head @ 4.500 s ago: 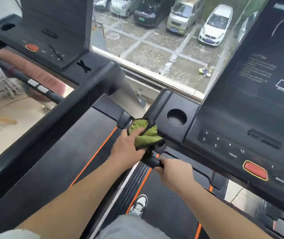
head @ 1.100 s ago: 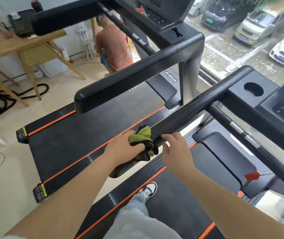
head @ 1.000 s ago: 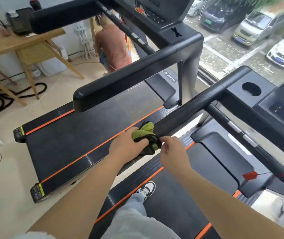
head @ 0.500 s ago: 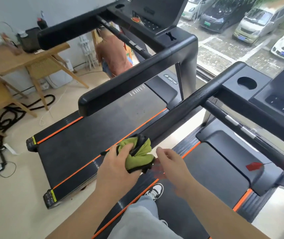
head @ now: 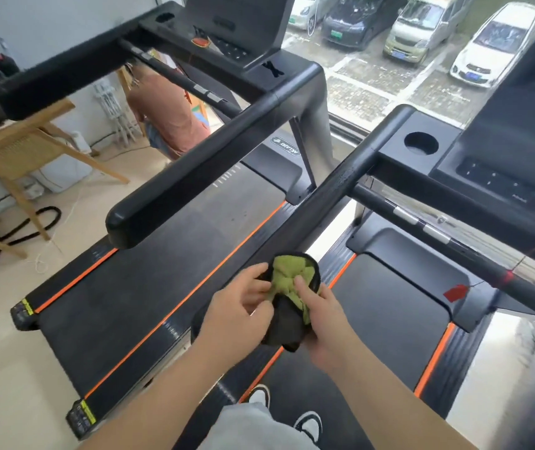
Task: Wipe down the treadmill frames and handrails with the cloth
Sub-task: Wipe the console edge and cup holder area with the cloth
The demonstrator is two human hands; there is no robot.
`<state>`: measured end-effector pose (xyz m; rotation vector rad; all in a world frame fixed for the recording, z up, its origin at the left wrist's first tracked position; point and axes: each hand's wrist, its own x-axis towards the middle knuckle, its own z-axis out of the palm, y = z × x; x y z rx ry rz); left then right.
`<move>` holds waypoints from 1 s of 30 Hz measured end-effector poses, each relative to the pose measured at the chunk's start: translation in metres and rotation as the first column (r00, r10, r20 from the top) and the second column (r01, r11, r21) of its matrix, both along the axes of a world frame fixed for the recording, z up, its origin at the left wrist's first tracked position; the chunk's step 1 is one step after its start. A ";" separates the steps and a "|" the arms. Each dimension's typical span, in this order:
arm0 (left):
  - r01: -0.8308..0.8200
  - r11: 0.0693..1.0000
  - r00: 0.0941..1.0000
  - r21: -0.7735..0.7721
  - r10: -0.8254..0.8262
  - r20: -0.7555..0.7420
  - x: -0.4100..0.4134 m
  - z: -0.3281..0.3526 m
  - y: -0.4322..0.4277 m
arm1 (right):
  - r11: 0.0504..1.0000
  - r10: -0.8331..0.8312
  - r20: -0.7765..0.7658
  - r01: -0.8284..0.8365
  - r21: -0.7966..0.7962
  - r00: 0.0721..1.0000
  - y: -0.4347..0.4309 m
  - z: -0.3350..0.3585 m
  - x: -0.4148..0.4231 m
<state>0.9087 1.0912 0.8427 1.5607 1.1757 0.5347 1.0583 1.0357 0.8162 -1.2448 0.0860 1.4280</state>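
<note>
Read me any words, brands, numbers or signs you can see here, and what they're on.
"X": neighbouring treadmill's console.
Brand logo on its motor cover: blurred, perhaps "BRTW".
Button labels on the near console: too small.
Yellow stickers, car plates: unreadable.

Both forearms reach forward — left hand and right hand meet, each gripping the cloth.

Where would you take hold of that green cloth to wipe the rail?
Probably the bunched green top of the cloth, from above at the near end, palm down. It drapes over the end of the handrail, its dark part hanging loose below, so the bunch gives the firmer hold.
</note>
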 end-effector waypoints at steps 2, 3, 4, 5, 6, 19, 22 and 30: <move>-0.061 0.987 0.978 0.151 0.089 -0.189 -0.014 -0.009 0.022 | 0.985 -0.026 0.134 0.048 -0.164 0.991 0.016 -0.011 -0.011; -0.039 0.983 0.964 0.179 0.084 -0.253 -0.020 -0.013 0.032 | 0.972 -0.017 0.188 0.060 -0.227 0.982 0.023 -0.016 -0.018; -0.006 0.984 0.954 0.178 0.059 -0.293 -0.024 -0.018 0.040 | 0.960 -0.003 0.228 0.067 -0.272 0.974 0.030 -0.019 -0.024; 0.033 0.985 0.945 0.170 0.025 -0.325 -0.027 -0.025 0.046 | 0.951 0.007 0.257 0.073 -0.300 0.966 0.035 -0.021 -0.030; 0.072 0.983 0.936 0.170 -0.008 -0.351 -0.029 -0.033 0.050 | 0.944 0.016 0.281 0.078 -0.321 0.960 0.039 -0.023 -0.034; 0.104 0.986 0.961 0.128 -0.066 -0.269 -0.063 -0.067 0.061 | 0.886 -0.044 0.251 0.154 -0.437 0.967 0.042 -0.043 -0.078; 0.065 0.996 0.967 0.061 -0.048 -0.249 -0.068 -0.068 0.064 | 0.869 -0.102 0.218 0.193 -0.455 0.971 0.035 -0.044 -0.086; -0.014 0.992 0.989 -0.128 -0.006 -0.149 -0.072 -0.072 0.058 | 0.884 0.004 0.292 0.133 -0.448 0.956 0.022 -0.051 -0.152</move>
